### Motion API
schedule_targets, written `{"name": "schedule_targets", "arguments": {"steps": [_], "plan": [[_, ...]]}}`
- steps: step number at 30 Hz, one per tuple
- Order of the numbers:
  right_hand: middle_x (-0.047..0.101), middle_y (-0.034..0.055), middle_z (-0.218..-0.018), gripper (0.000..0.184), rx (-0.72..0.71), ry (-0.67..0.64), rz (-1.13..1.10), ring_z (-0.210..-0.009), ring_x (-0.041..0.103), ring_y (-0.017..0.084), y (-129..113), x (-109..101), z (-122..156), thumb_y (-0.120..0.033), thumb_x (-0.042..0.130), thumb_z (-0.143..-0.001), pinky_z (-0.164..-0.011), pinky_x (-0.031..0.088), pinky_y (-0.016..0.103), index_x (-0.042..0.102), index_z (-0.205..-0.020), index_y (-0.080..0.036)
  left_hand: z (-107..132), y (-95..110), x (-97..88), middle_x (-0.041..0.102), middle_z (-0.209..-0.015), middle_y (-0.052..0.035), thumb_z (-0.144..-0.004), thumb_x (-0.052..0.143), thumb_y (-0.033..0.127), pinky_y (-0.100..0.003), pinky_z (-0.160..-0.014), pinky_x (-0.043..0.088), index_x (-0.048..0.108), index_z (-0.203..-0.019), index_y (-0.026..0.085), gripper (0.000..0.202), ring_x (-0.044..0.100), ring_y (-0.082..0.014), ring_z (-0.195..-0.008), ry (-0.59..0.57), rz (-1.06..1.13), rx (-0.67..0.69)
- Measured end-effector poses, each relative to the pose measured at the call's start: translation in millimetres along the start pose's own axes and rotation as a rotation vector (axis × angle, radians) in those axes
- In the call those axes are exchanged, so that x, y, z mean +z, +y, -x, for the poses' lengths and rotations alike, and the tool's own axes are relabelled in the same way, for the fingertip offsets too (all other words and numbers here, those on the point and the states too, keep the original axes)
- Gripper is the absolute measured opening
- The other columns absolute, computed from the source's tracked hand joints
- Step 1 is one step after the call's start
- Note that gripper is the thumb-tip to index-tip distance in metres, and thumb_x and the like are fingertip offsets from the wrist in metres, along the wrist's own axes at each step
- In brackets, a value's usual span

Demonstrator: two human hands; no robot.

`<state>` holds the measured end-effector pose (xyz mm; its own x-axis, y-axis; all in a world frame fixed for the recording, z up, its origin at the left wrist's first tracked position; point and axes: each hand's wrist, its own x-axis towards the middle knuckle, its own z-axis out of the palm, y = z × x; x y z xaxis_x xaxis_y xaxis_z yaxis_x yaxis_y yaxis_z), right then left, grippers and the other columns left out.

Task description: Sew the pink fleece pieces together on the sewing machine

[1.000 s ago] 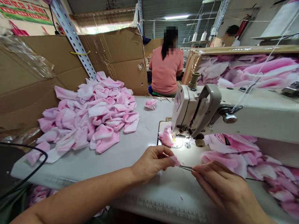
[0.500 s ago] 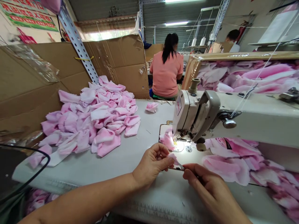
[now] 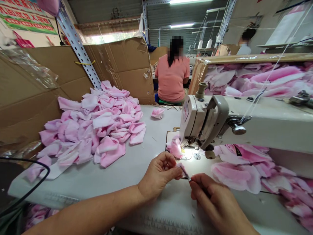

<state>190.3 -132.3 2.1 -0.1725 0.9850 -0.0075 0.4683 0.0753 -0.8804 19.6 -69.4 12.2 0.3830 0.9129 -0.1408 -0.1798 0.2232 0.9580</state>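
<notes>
My left hand (image 3: pixel 158 174) pinches a small pink fabric piece (image 3: pixel 180 166) between thumb and fingers, just in front of the sewing machine's needle area. Closed around a slim, pointed metal tool (image 3: pixel 186 174), my right hand (image 3: pixel 212 195) holds its tip against that fabric. Whether the tool is tweezers or thread snips I cannot tell, as my fingers hide its rear. Beyond my left hand, another pink fabric piece (image 3: pixel 174 147) lies beside the needle of the sewing machine (image 3: pixel 264 120), under its lamp.
A heap of pink fabric pieces (image 3: pixel 97 124) covers the table's left side, against a cardboard wall (image 3: pixel 122 68). One crumpled piece (image 3: pixel 157 113) lies further back. More pink fabric (image 3: pixel 237 173) sits under the machine arm. A filled carton (image 3: pixel 201 73) stands behind; a co-worker (image 3: pixel 172 76) sits beyond.
The metal tool has turned slightly and its tip now lies over the fabric by my left thumb. My right hand has shifted a little left. The view has moved slightly.
</notes>
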Motion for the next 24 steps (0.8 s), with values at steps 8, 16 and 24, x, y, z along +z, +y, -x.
{"name": "schedule_targets", "arguments": {"steps": [8,16,24], "plan": [[0.058,-0.0016,-0.065,0.031,0.101,-0.09,0.005,-0.052,0.053,0.013,8.2,-12.4,-5.7,-0.045,0.036,-0.093,-0.047,0.038,0.023,0.049,-0.076,-0.023,-41.9,34.3,-35.2,0.062,-0.105,-0.0103,-0.09,0.055,0.032,-0.038,-0.093,0.041,0.063,-0.098,0.017,0.018,0.054,-0.0239,-0.102,-0.273,-1.047,0.757],[0.06,0.0001,-0.064,0.031,0.124,-0.131,0.033,-0.056,0.055,0.014,5.2,-17.9,-11.9,-0.045,0.038,-0.092,-0.049,0.04,0.024,0.052,-0.075,-0.022,-78.8,31.6,-47.1,0.06,-0.087,-0.0085,-0.089,0.048,0.023,-0.033,-0.084,0.04,0.06,-0.087,0.016,0.014,0.052,-0.0217,-0.088,-0.435,-1.432,0.853],[0.059,-0.0038,-0.057,0.028,0.392,-0.139,-0.515,-0.043,0.053,0.011,10.9,-2.3,-22.4,-0.048,0.046,-0.087,-0.039,0.038,0.019,0.047,-0.074,-0.023,-81.1,21.9,-46.8,0.055,-0.083,-0.004,-0.083,0.053,0.017,-0.028,-0.072,0.039,0.058,-0.084,0.018,0.004,0.048,-0.0183,-0.078,-0.531,-1.428,0.866]]}}
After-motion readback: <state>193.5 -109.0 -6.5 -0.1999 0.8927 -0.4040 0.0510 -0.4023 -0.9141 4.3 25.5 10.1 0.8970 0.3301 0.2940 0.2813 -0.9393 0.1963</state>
